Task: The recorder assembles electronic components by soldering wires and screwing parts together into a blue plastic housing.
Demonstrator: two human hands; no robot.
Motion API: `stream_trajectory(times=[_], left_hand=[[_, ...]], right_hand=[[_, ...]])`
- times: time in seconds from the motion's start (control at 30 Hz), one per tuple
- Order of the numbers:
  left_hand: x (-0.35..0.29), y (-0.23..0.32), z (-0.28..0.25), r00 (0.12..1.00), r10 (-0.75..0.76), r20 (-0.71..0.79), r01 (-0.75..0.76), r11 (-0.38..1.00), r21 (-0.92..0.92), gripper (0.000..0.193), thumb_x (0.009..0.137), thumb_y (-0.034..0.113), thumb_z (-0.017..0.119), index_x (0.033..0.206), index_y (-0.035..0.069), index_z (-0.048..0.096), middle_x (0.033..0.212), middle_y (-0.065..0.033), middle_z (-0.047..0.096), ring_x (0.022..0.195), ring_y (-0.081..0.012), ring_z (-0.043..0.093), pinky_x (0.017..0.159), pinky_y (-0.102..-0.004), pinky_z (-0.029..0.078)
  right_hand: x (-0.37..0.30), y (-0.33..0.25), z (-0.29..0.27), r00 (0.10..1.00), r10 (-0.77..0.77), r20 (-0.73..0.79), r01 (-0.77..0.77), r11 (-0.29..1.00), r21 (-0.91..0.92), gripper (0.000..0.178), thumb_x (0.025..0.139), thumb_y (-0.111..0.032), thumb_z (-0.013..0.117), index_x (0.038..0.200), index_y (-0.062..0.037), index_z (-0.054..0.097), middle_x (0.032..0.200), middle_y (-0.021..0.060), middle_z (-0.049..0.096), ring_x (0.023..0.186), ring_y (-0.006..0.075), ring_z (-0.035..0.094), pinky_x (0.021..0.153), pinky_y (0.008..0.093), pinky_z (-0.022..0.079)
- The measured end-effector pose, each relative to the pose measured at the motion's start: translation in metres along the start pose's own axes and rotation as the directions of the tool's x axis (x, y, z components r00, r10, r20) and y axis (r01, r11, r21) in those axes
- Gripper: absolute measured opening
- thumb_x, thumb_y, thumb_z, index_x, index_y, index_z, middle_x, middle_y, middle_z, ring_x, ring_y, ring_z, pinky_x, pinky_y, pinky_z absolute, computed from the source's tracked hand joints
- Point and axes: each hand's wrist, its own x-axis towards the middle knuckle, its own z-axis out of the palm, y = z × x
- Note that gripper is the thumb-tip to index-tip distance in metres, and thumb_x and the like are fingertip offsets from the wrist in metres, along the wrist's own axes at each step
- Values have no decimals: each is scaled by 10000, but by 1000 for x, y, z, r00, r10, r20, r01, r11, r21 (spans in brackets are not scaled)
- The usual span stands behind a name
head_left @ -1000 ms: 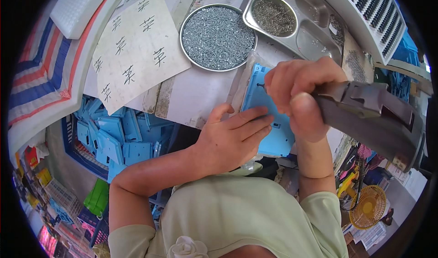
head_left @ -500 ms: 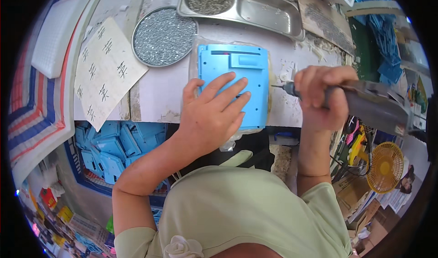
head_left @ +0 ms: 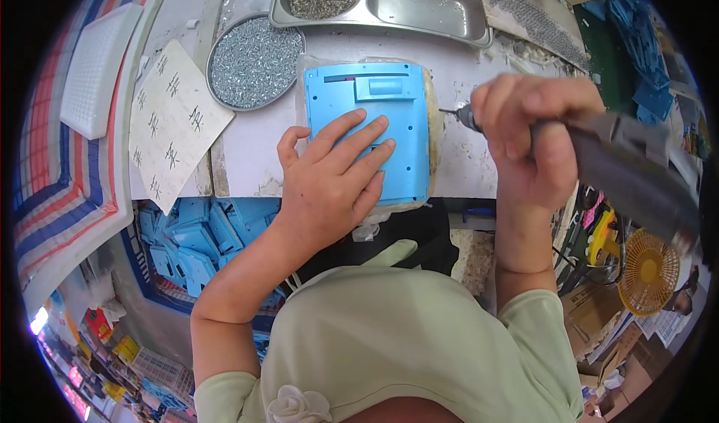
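Observation:
A light blue plastic casing (head_left: 409, 147) lies on a padded, plastic-wrapped rest (head_left: 432, 116) at the table's front edge. It has small round holes and a raised block near its far end. My left hand (head_left: 329, 176) is spread flat on the casing's left and middle part, covering some of it. My right hand (head_left: 528, 127) is wrapped round a dark electric screwdriver (head_left: 625, 165), held to the right of the casing. Its thin bit points left and ends just beyond the casing's right edge; whether a screw sits on it is too small to tell.
A round metal dish (head_left: 255, 64) of silvery screws stands left of the casing, below a steel compartment tray (head_left: 431, 7) holding darker screws. A marked paper sheet (head_left: 176, 123) lies further left. A crate (head_left: 142, 262) of blue parts is below. A yellow fan (head_left: 648, 273) stands right.
The whole view has shifted a little. My right hand has raised the screwdriver's tip slightly toward the casing's far end, and its rear has swung nearer. My left hand stays on the casing.

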Motion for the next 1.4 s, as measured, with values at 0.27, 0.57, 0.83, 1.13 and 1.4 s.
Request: stream_trajectory(times=[0.27,0.57,0.83,1.13,1.4], left_hand=[[-1,-2,3,1000,13,-25,-13,1000,-14,344,838,173,714,1181,164,739,1375,-9,658,1300,-207,572,1018,-470,285],[42,-39,0,994,-25,-110,14,995,-95,406,817,195,765,1211,120,700,1446,-73,591,1268,-275,584,1033,-533,361],[-70,-60,-82,782,-163,-602,97,985,-141,331,862,130,743,1153,48,608,1378,-162,593,1268,-300,595,1038,-471,505],[-467,-160,-34,-611,-759,-225,411,-62,-909,485,983,387,658,1253,-12,599,1091,-124,652,940,-224,621,795,-349,539],[-192,-107,-145,559,-801,214,786,429,-445,210,945,208,706,1042,22,694,909,-29,696,792,-152,674,689,-295,522]], right_hand=[[-14,2,-3,976,187,-112,-171,976,138,173,933,-128,701,958,-30,560,758,77,620,630,142,557,586,309,479],[-30,-31,20,982,177,-68,-173,983,55,246,968,-259,674,1025,-67,531,651,5,510,578,145,479,602,347,428],[-5,-62,-33,1000,-3,28,0,995,97,246,937,-317,614,1078,-117,586,617,-85,510,554,80,491,640,286,394],[16,-38,-35,997,46,68,-59,978,202,239,970,-298,590,1098,-98,559,625,-84,480,549,69,462,661,284,365],[24,-38,-31,983,140,-116,-139,990,16,443,934,-312,703,1225,-28,526,690,-29,485,591,99,458,657,307,385]])
